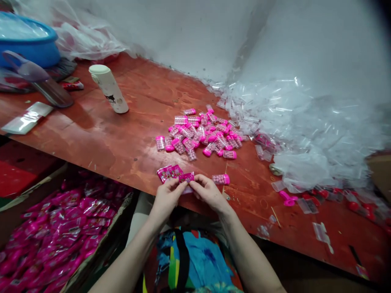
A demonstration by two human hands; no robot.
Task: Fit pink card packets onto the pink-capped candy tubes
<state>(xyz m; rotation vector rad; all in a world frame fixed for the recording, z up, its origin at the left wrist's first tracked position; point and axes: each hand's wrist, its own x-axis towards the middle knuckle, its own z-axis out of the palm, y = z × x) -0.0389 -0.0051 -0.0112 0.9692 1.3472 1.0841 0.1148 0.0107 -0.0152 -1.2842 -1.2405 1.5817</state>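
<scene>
Close to the table's front edge, my left hand [167, 197] and my right hand [209, 191] meet around a small pink printed wrapper [186, 177]. The fingertips of both are pinched on it, and its lower part is hidden by them. Just left of my fingers lie a few similar pink printed packets [169, 172], flat on the wood. Beside my right hand rests a clear candy tube [220, 179] with a pink cap and pink balls inside. Beyond my hands spreads a pile of such tubes [201, 132].
The red-brown table [143, 106] carries a cream bottle [110, 89], a clear jug-like bottle [45, 83] and a blue basin [30, 44] at left. Empty clear tubes [293, 122] heap along the wall at right. A box of pink packets [67, 228] stands below at left.
</scene>
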